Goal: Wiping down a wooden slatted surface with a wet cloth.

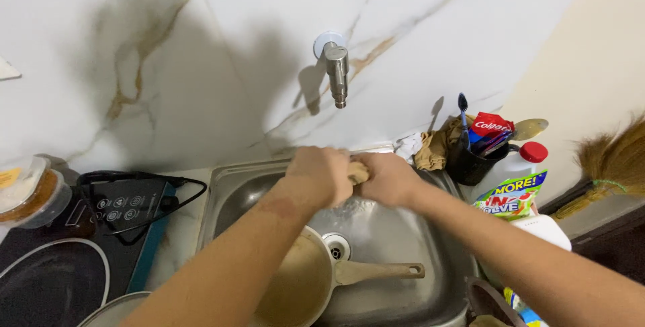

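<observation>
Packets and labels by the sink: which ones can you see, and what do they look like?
Red tube: stands in the black cup, right of the sink.
Green and yellow packet: leans beside the white, red-capped bottle.
Cooker panel: black with white symbols, left of the sink.

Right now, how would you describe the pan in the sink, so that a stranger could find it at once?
Look at the steel sink under the wall tap. The pan lies in its basin, below both hands, beside the drain. It is beige inside, and its long handle, with a hole at the end, points right; nothing else in the sink has a handle.
</observation>
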